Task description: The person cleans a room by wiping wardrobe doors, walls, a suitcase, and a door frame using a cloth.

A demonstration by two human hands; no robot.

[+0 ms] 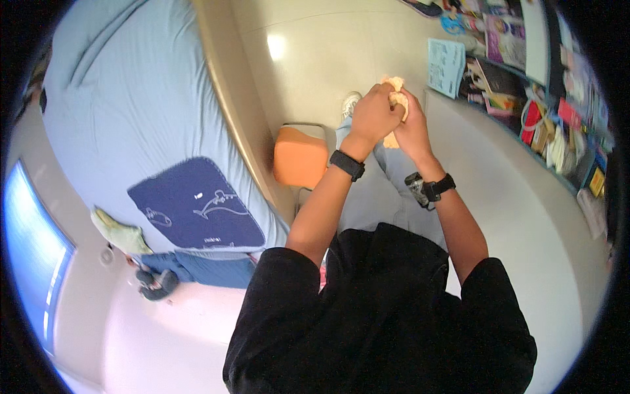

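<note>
Both my hands meet in front of me, above my legs. Between them is a soft, crumpled orange-yellow item [400,101], perhaps cloth; its exact kind cannot be told. My left hand [375,114] grips it from the left, with its fingers curled over the upper part. On the other side, my right hand [414,123] is closed around it. One bit sticks out above the fingers and another hangs below, between the wrists. The fingers hide much of the item. Each wrist wears a black strap, and a small device sits by the right one.
A bed with a light blue sheet [147,98] and a dark blue mat [197,207] is at left. An orange-topped stool [301,156] stands beside its wooden frame. Shelves at right hold books, a light blue box [445,68] and mixed items, beside a curved pale surface [492,162].
</note>
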